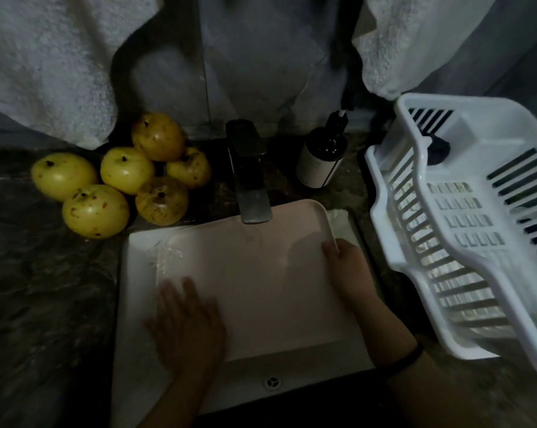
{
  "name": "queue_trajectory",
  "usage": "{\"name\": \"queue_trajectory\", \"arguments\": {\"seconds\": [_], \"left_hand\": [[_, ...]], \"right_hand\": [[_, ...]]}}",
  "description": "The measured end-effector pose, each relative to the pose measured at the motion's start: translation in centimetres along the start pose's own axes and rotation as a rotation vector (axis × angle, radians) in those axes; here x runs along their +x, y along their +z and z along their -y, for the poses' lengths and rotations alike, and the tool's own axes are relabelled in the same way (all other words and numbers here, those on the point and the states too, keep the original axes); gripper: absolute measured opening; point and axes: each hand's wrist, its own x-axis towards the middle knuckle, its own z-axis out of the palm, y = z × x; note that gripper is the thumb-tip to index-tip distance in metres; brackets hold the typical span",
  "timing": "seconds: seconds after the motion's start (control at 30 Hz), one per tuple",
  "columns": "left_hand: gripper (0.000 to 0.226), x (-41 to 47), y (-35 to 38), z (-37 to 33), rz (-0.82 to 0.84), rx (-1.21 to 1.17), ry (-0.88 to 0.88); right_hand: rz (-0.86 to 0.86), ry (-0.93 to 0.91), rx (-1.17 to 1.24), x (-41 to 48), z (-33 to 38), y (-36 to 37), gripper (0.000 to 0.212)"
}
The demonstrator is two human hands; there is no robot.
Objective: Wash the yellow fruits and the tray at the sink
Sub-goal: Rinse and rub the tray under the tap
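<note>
Tray wash in progress below the faucet: your right hand grips its right edge, your left hand lies flat, fingers spread, on it; six yellow fruits on the table left of the faucet, judged not yet washed.

Blocked over the sink by a tray, with narrow basin strips bare at left and front. Crowded behind by a faucet overhanging the tray, yellow fruits back left, a dark bottle back right. Walled at right by a white dish rack. Open across the left counter.
</note>
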Motion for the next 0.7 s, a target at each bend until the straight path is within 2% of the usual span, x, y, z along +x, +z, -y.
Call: {"name": "queue_trajectory", "arguments": {"seconds": [0.1, 0.27, 0.37, 0.53, 0.6, 0.7], "left_hand": [[0.083, -0.1, -0.3, -0.5, 0.078, 0.05, 0.057], [0.083, -0.2, -2.1, -3.3, 0.145, 0.13, 0.281], [0.074, 0.0, -2.0, -4.3, 0.106, 0.142, 0.479], [0.052, 0.7, -2.5, -4.6, 0.047, 0.294, 0.868], [0.052, 1.8, -2.7, -3.8, 0.0, 0.328, 0.911], [0.058, 3.4, -3.5, -2.4, 0.023, 0.282, 0.707]], "right_hand": [[0.01, 0.019, -0.013, -0.3, 0.1, 0.2, 0.032], [0.034, 0.038, 0.001, -0.3, 0.2, 0.7, 0.028], [0.044, 0.041, 0.019, -0.4, 0.2, 1.0, 0.031], [0.055, 0.031, 0.032, -0.1, -0.1, 1.3, 0.037], [0.061, 0.032, 0.057, 0.0, -0.3, 1.3, 0.038], [0.053, 0.025, 0.081, 0.0, -0.5, 1.1, 0.038]]}}
